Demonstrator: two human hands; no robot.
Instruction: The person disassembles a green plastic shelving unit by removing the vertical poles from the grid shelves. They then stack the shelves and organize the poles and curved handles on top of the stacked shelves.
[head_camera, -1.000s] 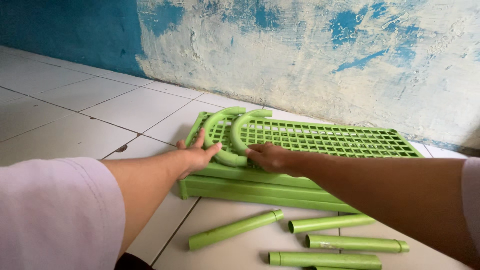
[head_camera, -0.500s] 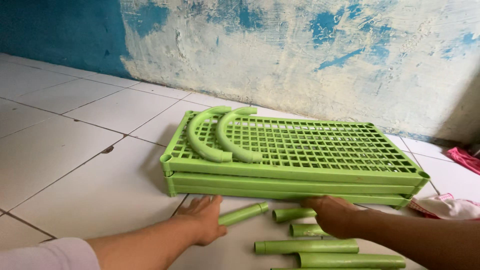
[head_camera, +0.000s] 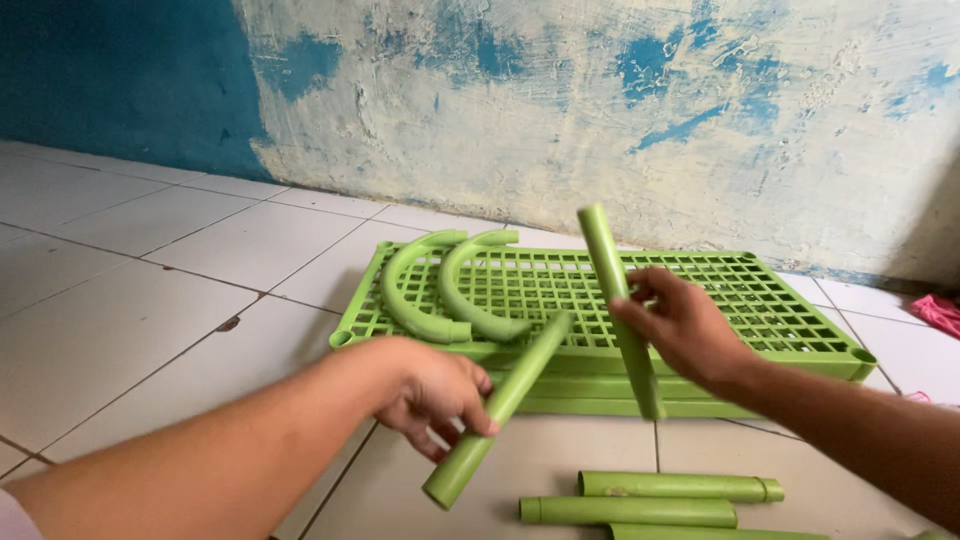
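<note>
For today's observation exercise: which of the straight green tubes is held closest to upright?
The green tube in the right hand: it stands nearly vertical. The left hand holds its tube slanted; other tubes lie flat.

Open tile floor (head_camera: 130, 330) lies to my left, free to reach across. Ahead, the stacked racks (head_camera: 800, 340) with two curved pipes (head_camera: 440, 290) block the way to the wall (head_camera: 560, 110). Loose tubes (head_camera: 640, 500) clutter the floor below my right hand (head_camera: 680, 325).

white tiled floor (head_camera: 130, 330) bears stacked green grid shelves (head_camera: 700, 300), loose tubes (head_camera: 680, 488).
</note>
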